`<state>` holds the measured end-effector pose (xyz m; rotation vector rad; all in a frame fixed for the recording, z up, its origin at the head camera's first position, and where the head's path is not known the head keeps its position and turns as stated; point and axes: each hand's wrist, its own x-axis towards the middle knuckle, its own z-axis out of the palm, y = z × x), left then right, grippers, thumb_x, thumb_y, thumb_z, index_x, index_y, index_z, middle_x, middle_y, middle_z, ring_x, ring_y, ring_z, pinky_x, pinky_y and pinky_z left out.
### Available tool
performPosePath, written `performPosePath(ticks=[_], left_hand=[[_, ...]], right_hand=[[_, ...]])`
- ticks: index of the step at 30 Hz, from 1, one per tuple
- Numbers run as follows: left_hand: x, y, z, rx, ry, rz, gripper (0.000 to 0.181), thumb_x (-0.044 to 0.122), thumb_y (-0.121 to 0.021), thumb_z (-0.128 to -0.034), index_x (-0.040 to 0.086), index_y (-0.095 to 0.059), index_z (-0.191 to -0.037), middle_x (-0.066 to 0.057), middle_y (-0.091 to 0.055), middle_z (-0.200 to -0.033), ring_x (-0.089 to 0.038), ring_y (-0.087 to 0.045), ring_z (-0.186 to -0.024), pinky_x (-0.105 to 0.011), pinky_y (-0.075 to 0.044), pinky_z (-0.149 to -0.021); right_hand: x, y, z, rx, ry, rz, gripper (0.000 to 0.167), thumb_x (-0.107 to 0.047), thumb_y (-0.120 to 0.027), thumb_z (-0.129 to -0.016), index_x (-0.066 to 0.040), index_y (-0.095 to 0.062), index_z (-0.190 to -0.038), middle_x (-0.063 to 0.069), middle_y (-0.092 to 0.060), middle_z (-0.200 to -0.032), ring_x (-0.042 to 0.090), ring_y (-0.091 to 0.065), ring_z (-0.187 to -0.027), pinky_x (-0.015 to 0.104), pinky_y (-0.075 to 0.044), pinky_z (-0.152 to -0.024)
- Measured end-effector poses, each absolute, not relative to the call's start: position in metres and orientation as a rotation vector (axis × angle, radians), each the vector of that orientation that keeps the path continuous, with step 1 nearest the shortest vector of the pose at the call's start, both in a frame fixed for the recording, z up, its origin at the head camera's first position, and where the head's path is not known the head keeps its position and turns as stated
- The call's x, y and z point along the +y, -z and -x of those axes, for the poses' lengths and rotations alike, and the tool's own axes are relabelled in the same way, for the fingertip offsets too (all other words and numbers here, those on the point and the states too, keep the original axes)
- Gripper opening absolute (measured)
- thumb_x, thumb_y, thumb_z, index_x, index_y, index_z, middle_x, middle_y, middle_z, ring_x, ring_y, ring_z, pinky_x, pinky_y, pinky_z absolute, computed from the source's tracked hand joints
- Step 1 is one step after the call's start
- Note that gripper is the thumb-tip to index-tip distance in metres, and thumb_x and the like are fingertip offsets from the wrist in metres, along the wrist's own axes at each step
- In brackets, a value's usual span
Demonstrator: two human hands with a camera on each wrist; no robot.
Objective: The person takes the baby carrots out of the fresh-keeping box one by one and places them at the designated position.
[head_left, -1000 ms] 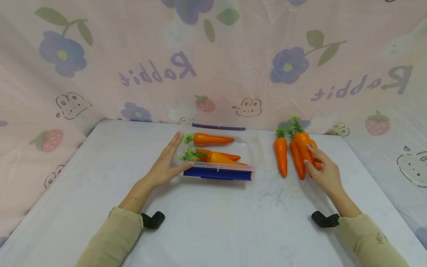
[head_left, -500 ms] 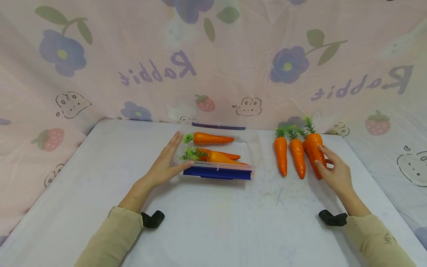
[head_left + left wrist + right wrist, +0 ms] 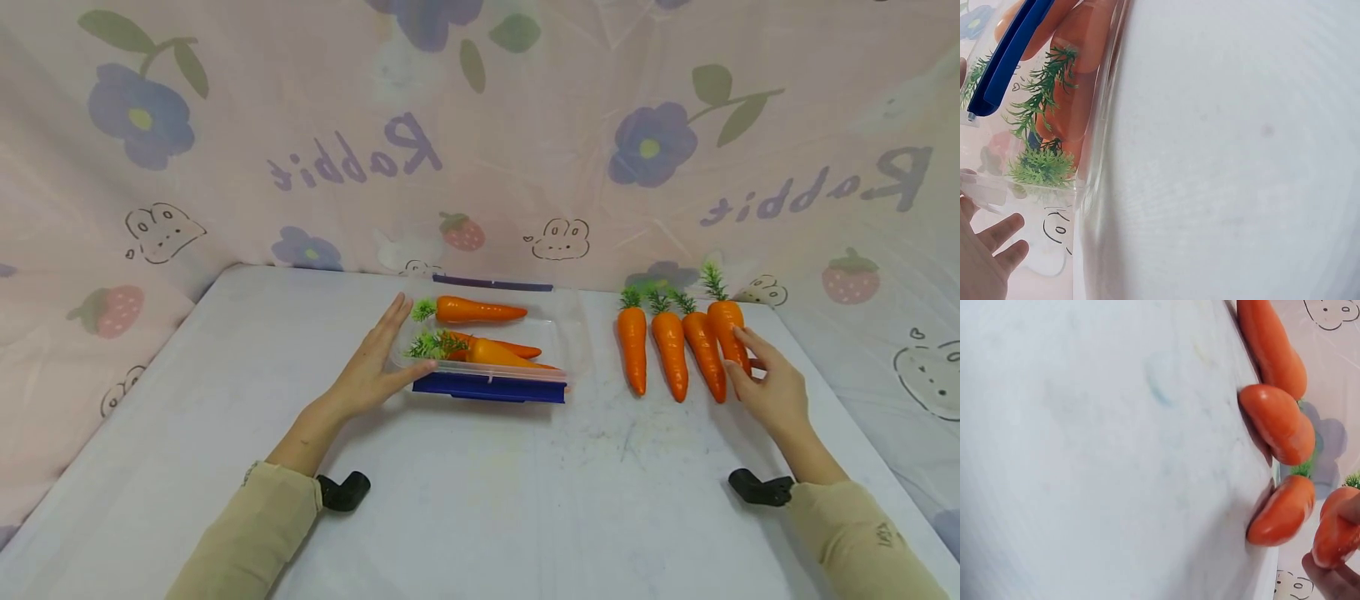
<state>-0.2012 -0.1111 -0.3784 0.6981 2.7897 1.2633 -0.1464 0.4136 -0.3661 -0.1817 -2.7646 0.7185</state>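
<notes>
My right hand (image 3: 772, 387) pinches a carrot (image 3: 725, 318) with a leafy green top, at the right end of a row. In the right wrist view this carrot (image 3: 1335, 534) is raised off the table. Three more carrots lie to its left, tips toward me; the nearest carrot (image 3: 703, 350) is close beside it. At the left, my left hand (image 3: 369, 375) rests against the left end of a clear plastic box (image 3: 557, 337), fingers straight and thumb at the front corner. Inside the box lie an orange carrot (image 3: 480, 310) at the back and two overlapping carrots (image 3: 498, 354) near the front.
The box has a blue front clasp (image 3: 487, 387) that hangs outward and a blue back clasp (image 3: 491, 284). A white table (image 3: 480, 500) carries everything. Behind it hangs a printed cloth (image 3: 495, 150). A black wrist mount (image 3: 345, 492) sticks out from each sleeve.
My right hand has moved right with the carrot. Carrots bunched together before now lie spread side by side, one left behind on the table. The left hand and box stay put.
</notes>
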Motion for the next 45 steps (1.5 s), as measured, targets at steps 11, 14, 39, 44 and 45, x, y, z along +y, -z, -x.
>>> performPosePath(ticks=[11,14,39,44,45], left_hand=[[-0.111,0.378,0.200,2.785,-1.278,-0.698,0.092,0.045,-0.064,-0.0882,0.025,-0.005,-0.156,0.006,0.005,-0.162,-0.032,-0.005,-0.148,-0.064,-0.011,-0.114],[-0.111,0.379,0.201,2.789,-1.276,-0.705,0.092,0.046,-0.064,-0.0881,0.025,-0.005,-0.156,0.006,0.005,-0.162,-0.033,-0.005,-0.148,-0.065,-0.012,-0.113],[-0.111,0.379,0.200,2.788,-1.268,-0.683,0.092,0.049,-0.063,-0.0883,0.027,-0.004,-0.156,0.009,0.005,-0.162,-0.032,-0.006,-0.148,-0.065,-0.013,-0.113],[-0.111,0.379,0.201,2.788,-1.270,-0.673,0.091,0.051,-0.062,-0.0882,0.028,-0.005,-0.155,0.009,0.005,-0.162,-0.031,-0.006,-0.148,-0.065,-0.013,-0.113],[-0.111,0.379,0.201,2.786,-1.271,-0.673,0.091,0.051,-0.062,-0.0882,0.028,-0.005,-0.155,0.009,0.005,-0.162,-0.031,-0.006,-0.148,-0.065,-0.013,-0.113]], right_hand=[[0.424,0.374,0.155,-2.808,-0.647,0.261,0.055,-0.010,-0.050,-0.096,-0.002,-0.033,-0.147,0.030,-0.032,-0.148,0.053,-0.047,-0.107,0.063,-0.046,-0.085],[0.428,0.377,0.157,-2.828,-0.640,0.272,0.055,-0.010,-0.050,-0.095,-0.001,-0.033,-0.147,0.032,-0.032,-0.146,0.053,-0.047,-0.106,0.064,-0.044,-0.086],[0.439,0.376,0.162,-2.927,-0.678,0.283,0.055,-0.015,-0.049,-0.097,0.006,-0.031,-0.145,0.042,-0.035,-0.137,0.058,-0.045,-0.113,0.064,-0.044,-0.088],[0.436,0.371,0.163,-2.895,-0.713,0.292,0.057,-0.016,-0.048,-0.098,0.003,-0.027,-0.148,0.038,-0.030,-0.144,0.058,-0.043,-0.116,0.064,-0.043,-0.090],[0.436,0.370,0.164,-2.890,-0.724,0.299,0.057,-0.018,-0.048,-0.099,0.002,-0.027,-0.148,0.037,-0.029,-0.145,0.057,-0.042,-0.117,0.064,-0.042,-0.090]])
